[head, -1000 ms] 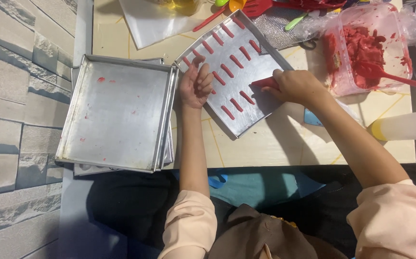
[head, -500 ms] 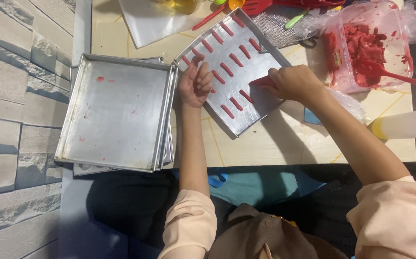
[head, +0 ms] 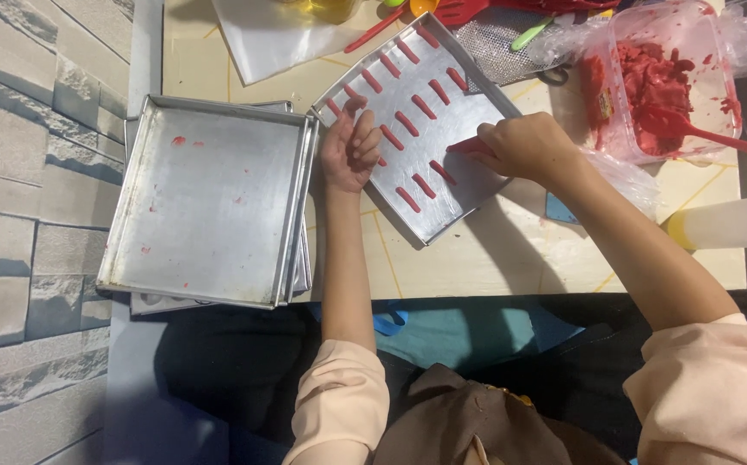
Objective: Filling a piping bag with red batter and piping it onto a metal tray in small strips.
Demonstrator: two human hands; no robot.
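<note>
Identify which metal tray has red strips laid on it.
The tilted tray under both hands; the stacked tray on the left holds only red smears.

a pale wooden tabletop [head: 485, 258] carries a stack of empty rectangular metal trays [head: 210, 198], a tilted metal tray lined with red paste strips [head: 477, 176], a clear plastic tub of red paste [head: 657, 82], a white sheet [head: 279, 39] and a white squeeze bottle [head: 726, 222].
</note>
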